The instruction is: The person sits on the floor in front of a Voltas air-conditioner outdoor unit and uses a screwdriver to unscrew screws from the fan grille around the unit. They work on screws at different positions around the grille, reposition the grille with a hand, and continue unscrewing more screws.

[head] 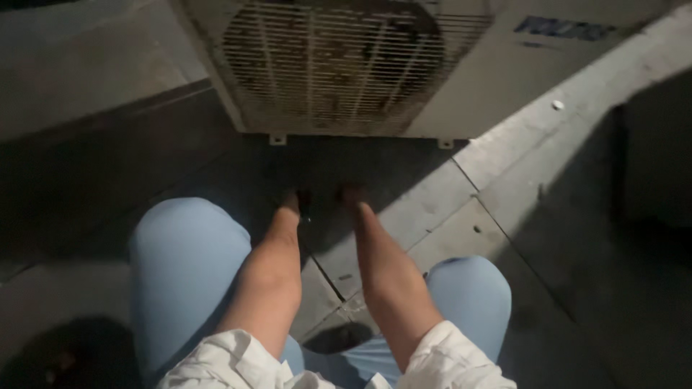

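Crouching over a paved floor (504,166), the person stretches both bare forearms forward and down into the deep shadow beneath an outdoor air-conditioner unit (461,86); the left hand (292,202) and the right hand (352,194) sit near each other, a small gap between them, both swallowed by the dark just below the unit's lower edge (whether the fingers are spread, curled or closed on anything cannot be told from this view); something small and dark shows beside the left hand, too dim to make out; the unit stands directly ahead of the hands, its pale metal casing tilted across the top of the view, with a round slatted fan grille (331,57), grimy and rust-stained, on its front; two small mounting feet (277,138) jut from its bottom edge, one above the left hand and one further to the right; the person's knees, in light blue trousers (187,266), frame the arms on either side; rolled white sleeves (238,360) end at the elbows; the floor is made of grey slabs with dark joints running diagonally, and a small white speck (557,105) lies on it to the right of the unit
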Action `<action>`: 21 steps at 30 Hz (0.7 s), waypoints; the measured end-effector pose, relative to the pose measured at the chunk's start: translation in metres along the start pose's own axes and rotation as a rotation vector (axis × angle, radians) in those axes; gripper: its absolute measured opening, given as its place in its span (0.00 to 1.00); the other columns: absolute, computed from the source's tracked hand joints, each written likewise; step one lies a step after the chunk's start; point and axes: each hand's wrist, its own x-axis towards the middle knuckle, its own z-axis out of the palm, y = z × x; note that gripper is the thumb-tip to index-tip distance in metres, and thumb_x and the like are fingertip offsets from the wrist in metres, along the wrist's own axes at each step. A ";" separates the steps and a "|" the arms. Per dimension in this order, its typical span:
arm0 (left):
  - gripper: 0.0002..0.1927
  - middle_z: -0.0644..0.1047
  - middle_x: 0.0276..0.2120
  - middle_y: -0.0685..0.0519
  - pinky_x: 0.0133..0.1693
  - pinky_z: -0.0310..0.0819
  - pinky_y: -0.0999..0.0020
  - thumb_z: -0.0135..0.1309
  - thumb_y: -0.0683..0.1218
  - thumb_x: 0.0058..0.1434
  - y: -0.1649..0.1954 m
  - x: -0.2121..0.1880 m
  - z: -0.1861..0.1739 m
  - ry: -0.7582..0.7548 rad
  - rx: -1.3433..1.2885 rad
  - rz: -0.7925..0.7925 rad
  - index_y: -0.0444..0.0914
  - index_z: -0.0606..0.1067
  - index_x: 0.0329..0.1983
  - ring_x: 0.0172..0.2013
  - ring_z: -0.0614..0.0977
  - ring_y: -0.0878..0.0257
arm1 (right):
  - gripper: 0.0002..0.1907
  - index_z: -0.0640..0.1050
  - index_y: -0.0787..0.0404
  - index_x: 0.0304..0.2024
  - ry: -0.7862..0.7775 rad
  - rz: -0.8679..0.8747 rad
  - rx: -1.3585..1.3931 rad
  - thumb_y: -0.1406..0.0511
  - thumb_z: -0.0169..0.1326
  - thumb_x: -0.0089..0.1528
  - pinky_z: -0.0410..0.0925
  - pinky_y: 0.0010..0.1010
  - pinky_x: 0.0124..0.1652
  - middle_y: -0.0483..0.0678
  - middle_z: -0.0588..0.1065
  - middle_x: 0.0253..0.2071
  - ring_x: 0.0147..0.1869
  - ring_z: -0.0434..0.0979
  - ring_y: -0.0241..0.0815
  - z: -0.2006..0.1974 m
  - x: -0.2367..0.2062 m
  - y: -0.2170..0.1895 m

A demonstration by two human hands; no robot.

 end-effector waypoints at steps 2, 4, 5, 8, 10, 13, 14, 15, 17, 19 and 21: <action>0.23 0.78 0.48 0.48 0.55 0.72 0.56 0.44 0.57 0.71 -0.001 0.000 -0.021 -0.017 -0.089 0.049 0.38 0.78 0.55 0.49 0.78 0.53 | 0.19 0.79 0.67 0.39 -0.068 0.012 -0.042 0.55 0.51 0.69 0.71 0.38 0.35 0.51 0.77 0.31 0.32 0.76 0.46 0.026 -0.001 0.013; 0.21 0.79 0.47 0.49 0.55 0.72 0.56 0.43 0.56 0.71 -0.001 -0.003 -0.033 -0.038 -0.169 0.083 0.39 0.79 0.54 0.48 0.78 0.54 | 0.19 0.79 0.66 0.39 -0.118 0.016 -0.073 0.55 0.51 0.69 0.71 0.38 0.35 0.51 0.77 0.31 0.32 0.76 0.46 0.045 -0.002 0.023; 0.21 0.79 0.46 0.50 0.55 0.72 0.55 0.43 0.55 0.71 0.000 -0.005 -0.036 -0.051 -0.207 0.096 0.39 0.79 0.53 0.48 0.79 0.54 | 0.19 0.79 0.66 0.39 -0.136 0.015 -0.085 0.55 0.51 0.69 0.71 0.39 0.35 0.51 0.77 0.31 0.32 0.76 0.46 0.051 -0.002 0.028; 0.19 0.80 0.46 0.52 0.55 0.71 0.54 0.39 0.53 0.67 0.002 -0.008 -0.042 -0.157 0.048 0.154 0.45 0.78 0.53 0.49 0.78 0.56 | 0.19 0.79 0.66 0.39 -0.164 0.005 -0.107 0.55 0.51 0.69 0.71 0.39 0.35 0.51 0.77 0.30 0.32 0.76 0.46 0.058 0.003 0.041; 0.19 0.79 0.46 0.52 0.53 0.71 0.54 0.39 0.53 0.67 0.002 -0.008 -0.045 -0.170 0.069 0.095 0.46 0.77 0.52 0.48 0.78 0.56 | 0.19 0.79 0.66 0.39 -0.153 -0.005 -0.105 0.55 0.51 0.69 0.71 0.39 0.34 0.51 0.76 0.30 0.32 0.75 0.46 0.053 0.009 0.047; 0.18 0.76 0.43 0.48 0.50 0.70 0.52 0.46 0.57 0.72 0.001 -0.006 -0.047 -0.108 -0.203 -0.053 0.42 0.76 0.54 0.46 0.76 0.53 | 0.19 0.78 0.66 0.39 -0.101 -0.020 -0.070 0.55 0.50 0.69 0.71 0.39 0.34 0.51 0.76 0.30 0.31 0.75 0.45 0.033 0.018 0.053; 0.19 0.75 0.43 0.47 0.50 0.69 0.51 0.48 0.58 0.74 0.002 -0.007 -0.046 -0.121 -0.222 -0.039 0.42 0.76 0.57 0.46 0.74 0.52 | 0.19 0.78 0.66 0.39 -0.081 -0.017 -0.061 0.55 0.50 0.69 0.70 0.39 0.34 0.51 0.76 0.30 0.31 0.75 0.45 0.024 0.022 0.056; 0.20 0.73 0.42 0.45 0.49 0.67 0.50 0.50 0.59 0.77 0.003 -0.009 -0.044 -0.135 -0.242 -0.024 0.41 0.75 0.59 0.46 0.72 0.51 | 0.19 0.78 0.66 0.39 -0.058 -0.018 -0.052 0.55 0.50 0.69 0.70 0.39 0.34 0.51 0.76 0.30 0.31 0.75 0.45 0.014 0.023 0.058; 0.25 0.72 0.55 0.43 0.51 0.70 0.53 0.53 0.52 0.63 0.003 -0.011 -0.040 0.028 0.997 0.257 0.44 0.71 0.64 0.53 0.74 0.49 | 0.19 0.78 0.66 0.39 -0.018 -0.003 -0.031 0.55 0.50 0.69 0.70 0.40 0.34 0.51 0.76 0.30 0.31 0.75 0.45 -0.004 0.023 0.063; 0.30 0.71 0.63 0.42 0.55 0.71 0.54 0.47 0.53 0.62 0.005 -0.017 -0.031 0.183 1.250 0.300 0.43 0.67 0.68 0.59 0.74 0.49 | 0.19 0.78 0.65 0.39 0.022 0.009 -0.014 0.55 0.50 0.69 0.70 0.40 0.34 0.51 0.76 0.30 0.31 0.74 0.45 -0.018 0.020 0.067; 0.33 0.71 0.65 0.42 0.60 0.68 0.55 0.35 0.64 0.74 0.012 -0.023 -0.019 0.286 0.521 0.101 0.38 0.64 0.72 0.62 0.73 0.50 | 0.19 0.78 0.65 0.39 0.038 0.009 -0.003 0.55 0.49 0.70 0.70 0.40 0.34 0.51 0.75 0.30 0.31 0.74 0.45 -0.026 0.018 0.067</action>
